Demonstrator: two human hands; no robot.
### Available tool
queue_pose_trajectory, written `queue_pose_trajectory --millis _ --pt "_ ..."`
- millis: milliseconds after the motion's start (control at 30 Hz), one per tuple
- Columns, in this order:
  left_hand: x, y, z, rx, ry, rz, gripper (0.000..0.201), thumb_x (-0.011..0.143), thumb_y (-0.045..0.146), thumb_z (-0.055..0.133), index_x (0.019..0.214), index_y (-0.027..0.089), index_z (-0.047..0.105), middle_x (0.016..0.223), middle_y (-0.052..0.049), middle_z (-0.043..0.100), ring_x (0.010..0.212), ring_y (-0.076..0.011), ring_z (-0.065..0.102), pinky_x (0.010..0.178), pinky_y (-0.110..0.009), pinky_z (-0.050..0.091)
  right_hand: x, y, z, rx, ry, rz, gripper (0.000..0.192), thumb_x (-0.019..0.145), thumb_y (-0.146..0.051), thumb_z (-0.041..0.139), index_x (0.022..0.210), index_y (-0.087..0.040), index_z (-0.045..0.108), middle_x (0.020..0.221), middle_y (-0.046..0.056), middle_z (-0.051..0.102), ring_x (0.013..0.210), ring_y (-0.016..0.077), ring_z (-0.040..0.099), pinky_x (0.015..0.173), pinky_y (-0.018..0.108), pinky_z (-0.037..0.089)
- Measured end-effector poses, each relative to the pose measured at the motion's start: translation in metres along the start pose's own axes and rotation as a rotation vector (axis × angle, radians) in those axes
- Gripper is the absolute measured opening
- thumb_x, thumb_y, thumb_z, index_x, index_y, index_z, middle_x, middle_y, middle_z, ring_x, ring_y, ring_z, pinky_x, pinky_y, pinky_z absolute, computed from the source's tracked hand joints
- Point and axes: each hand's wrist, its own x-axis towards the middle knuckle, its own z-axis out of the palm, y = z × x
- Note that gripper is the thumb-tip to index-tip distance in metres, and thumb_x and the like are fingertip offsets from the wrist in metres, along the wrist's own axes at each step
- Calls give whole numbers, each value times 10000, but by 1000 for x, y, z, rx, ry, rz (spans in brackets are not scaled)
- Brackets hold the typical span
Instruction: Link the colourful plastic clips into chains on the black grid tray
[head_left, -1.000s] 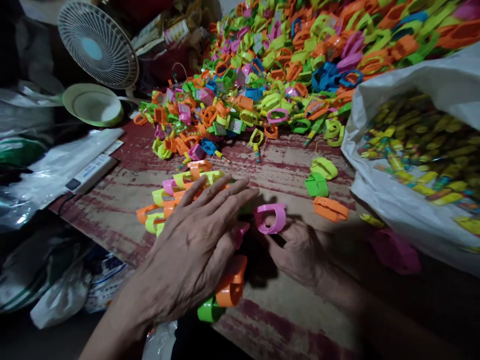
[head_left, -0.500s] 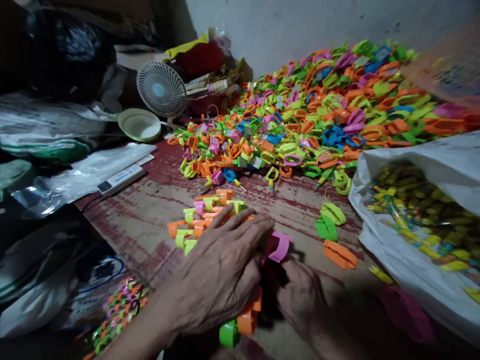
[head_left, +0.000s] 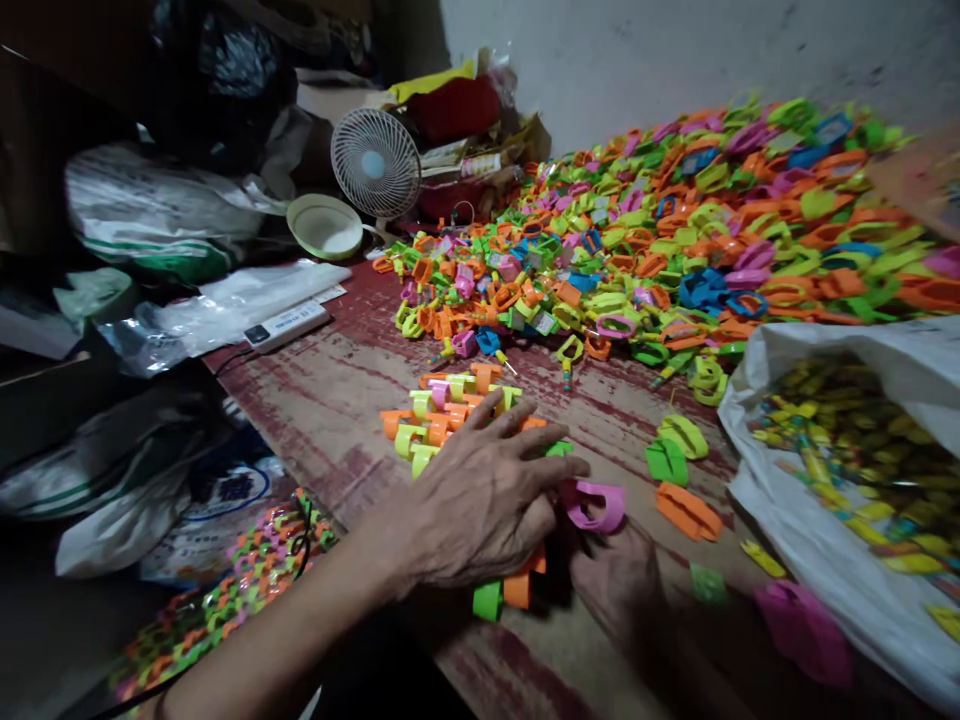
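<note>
My left hand (head_left: 487,490) lies palm down, fingers spread, over a cluster of small curved plastic pieces (head_left: 439,428) in orange, yellow, green and pink. Part of the cluster is hidden beneath it; a green piece (head_left: 487,600) and an orange piece (head_left: 517,590) stick out on the near side. Just right of the left fingertips is a pink plastic loop (head_left: 596,507), its oval opening showing. My right hand (head_left: 619,575), closed and in shadow, holds this loop from below; its fingertips are mostly hidden.
A heap of coloured plastic loops (head_left: 637,250) rises against the wall. On the right, a white sack (head_left: 757,400) holds yellow pieces. Loose green (head_left: 666,461), orange (head_left: 688,511) and pink (head_left: 804,632) pieces lie nearby. A fan (head_left: 375,162) and power strip (head_left: 287,328) are at left.
The whole view has shifted, with the scene now further right. The pink loop has turned so its opening shows. My left fingers have spread a little over the cluster.
</note>
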Motion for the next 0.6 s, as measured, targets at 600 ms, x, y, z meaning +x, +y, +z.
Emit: queue_pose_trajectory --millis 600 --pt "-1 -2 -7 39 -156 -28 554 951 259 377 1503 248 412 1588 10 411 1510 -216 265 1271 -480 79 32 -29 -21 104 -101 -189 300 772 -76 516 970 -185 713 876 65 757 758 216 703 758 324 580"
